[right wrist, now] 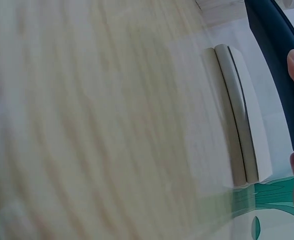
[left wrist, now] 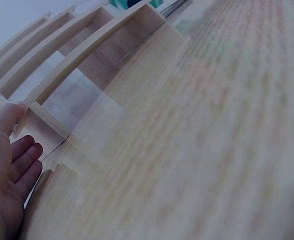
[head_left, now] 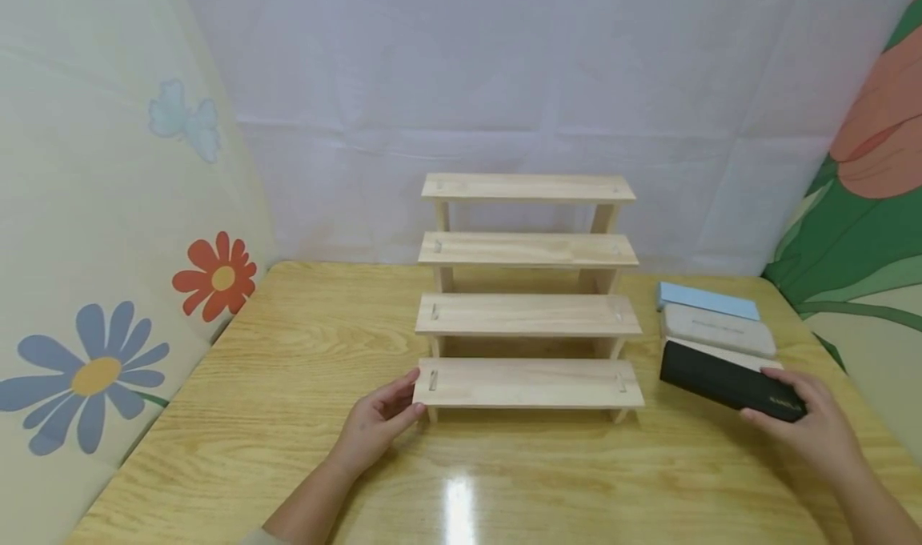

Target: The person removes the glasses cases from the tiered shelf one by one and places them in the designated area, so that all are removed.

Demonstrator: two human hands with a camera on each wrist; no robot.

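A pale wooden stepped shelf [head_left: 529, 314] with several tiers stands on the table. My left hand [head_left: 380, 410] is at the left end of its lowest board, thumb at the front corner and index finger at the end edge. In the left wrist view the thumb of the left hand [left wrist: 7, 160] touches the board while the other fingers hang below it. At the right, my right hand [head_left: 817, 421] grips one end of a long black glasses case [head_left: 727, 378] with small gold lettering. The right wrist view shows the black case [right wrist: 279, 70] raised over the table, thumb along its side.
Behind the black case lie a light blue case [head_left: 709, 300], a grey case [head_left: 720, 329] and a white textured case [head_left: 749, 356], side by side. A white cloth [head_left: 504, 73] hangs behind the wood-grain table [head_left: 324, 321]. Flower-printed panels [head_left: 79, 209] flank it.
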